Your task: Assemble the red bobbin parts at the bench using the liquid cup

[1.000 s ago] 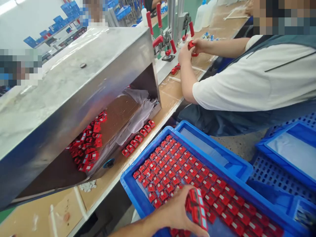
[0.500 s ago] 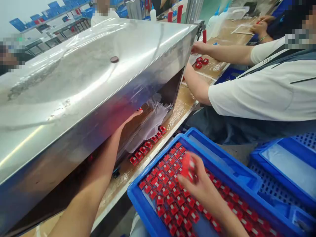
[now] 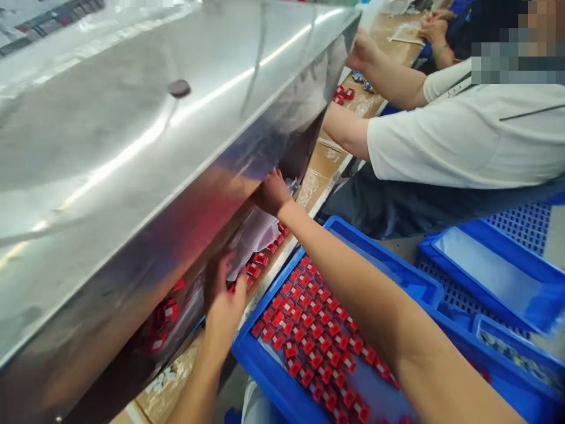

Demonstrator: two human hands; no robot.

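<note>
A shiny metal hood (image 3: 132, 135) slopes over the bench. My right hand (image 3: 276, 193) reaches under its lower edge near the far end, above a crumpled translucent plastic sheet (image 3: 258, 232). Its fingers are partly hidden in shadow, and I cannot see whether it holds anything. Nearer to me, my left hand (image 3: 224, 303) is open, thumb and fingers apart, beside a row of small red square parts (image 3: 260, 259) on the bench edge. More red parts (image 3: 168, 311) lie loose inside the hood at left. Below my right forearm, a blue crate (image 3: 265, 371) holds many red parts in rows.
A co-worker's arms (image 3: 348, 129) reach behind the hood's far end, by a few red pieces on the bench. Further blue crates (image 3: 498, 277) stand at right. A dark round disc (image 3: 179, 89) sits on top of the hood.
My right hand has gone from above the crate, where it held red parts, to under the hood. My left hand has drawn back toward me. The view has shifted.
</note>
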